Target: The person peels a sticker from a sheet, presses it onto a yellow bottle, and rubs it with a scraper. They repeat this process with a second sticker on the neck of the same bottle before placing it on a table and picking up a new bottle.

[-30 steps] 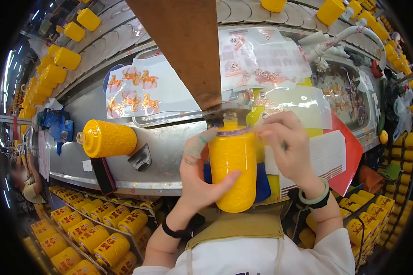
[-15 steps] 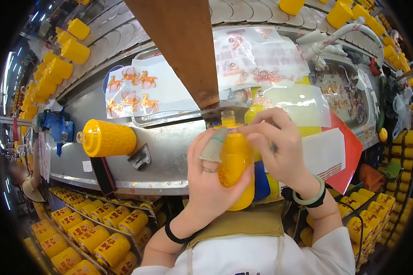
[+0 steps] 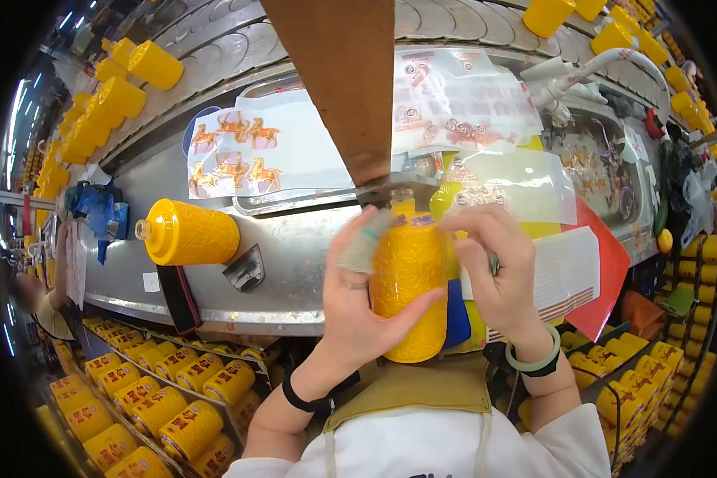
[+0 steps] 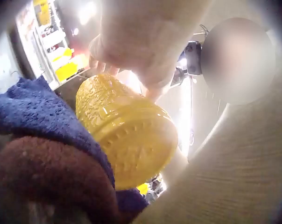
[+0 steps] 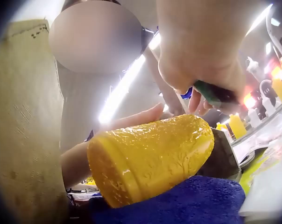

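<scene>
Left hand (image 3: 357, 299) wraps the yellow bottle (image 3: 409, 279), thumb across its front, neck up under the brown fixture (image 3: 346, 88). Right hand (image 3: 498, 275) pinches at the bottle's shoulder, fingers curled around a small green tool (image 5: 211, 93). Labelling looks mid-way: no label seen on this bottle. Crates (image 3: 147, 398) below hold labelled bottles.

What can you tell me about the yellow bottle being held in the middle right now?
The yellow bottle looks like embossed plastic with a glossy, wrinkled film over its body. It stands upright, its narrow neck up under a metal fixture and a dark band near the shoulder. The left hand wraps its side, thumb across the front; the right hand touches the upper right while holding a small green-handled tool. Its lower side lies against a blue cloth.
</scene>
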Demonstrator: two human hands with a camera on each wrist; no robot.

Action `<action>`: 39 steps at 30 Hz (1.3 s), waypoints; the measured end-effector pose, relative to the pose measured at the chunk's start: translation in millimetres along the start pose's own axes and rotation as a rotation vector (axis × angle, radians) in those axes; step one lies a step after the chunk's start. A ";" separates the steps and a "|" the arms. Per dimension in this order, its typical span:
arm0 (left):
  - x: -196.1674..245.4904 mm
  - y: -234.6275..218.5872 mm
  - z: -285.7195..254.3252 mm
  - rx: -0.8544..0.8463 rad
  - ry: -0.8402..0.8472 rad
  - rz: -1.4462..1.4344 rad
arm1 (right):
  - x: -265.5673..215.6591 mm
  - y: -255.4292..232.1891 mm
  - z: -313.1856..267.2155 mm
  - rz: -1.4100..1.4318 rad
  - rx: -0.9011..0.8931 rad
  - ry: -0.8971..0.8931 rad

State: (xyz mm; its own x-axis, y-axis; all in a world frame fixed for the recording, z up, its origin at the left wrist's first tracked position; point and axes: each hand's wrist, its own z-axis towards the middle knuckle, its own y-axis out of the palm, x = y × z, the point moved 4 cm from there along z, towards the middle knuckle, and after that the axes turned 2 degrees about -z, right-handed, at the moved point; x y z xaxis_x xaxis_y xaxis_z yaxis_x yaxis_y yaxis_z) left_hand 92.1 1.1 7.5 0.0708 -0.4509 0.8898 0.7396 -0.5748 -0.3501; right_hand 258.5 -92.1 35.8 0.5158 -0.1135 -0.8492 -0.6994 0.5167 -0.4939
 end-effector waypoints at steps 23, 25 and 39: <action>-18.9 2.6 -7.7 0.085 0.008 -0.067 | 17.1 14.4 -3.1 0.038 -0.042 -0.122; -17.7 2.3 -6.4 0.086 0.007 -0.075 | 17.0 14.9 -2.4 0.032 -0.055 -0.123; -9.7 0.1 -1.2 -0.015 0.056 0.058 | 6.7 12.9 9.6 -0.181 -0.142 -0.285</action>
State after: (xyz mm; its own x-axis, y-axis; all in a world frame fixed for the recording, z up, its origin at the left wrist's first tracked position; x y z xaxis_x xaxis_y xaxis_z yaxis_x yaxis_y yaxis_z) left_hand 90.7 4.7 -1.5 0.0748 -0.5209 0.8504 0.7251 -0.5570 -0.4050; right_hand 257.7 -78.1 25.6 0.7405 0.0589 -0.6694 -0.6356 0.3847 -0.6693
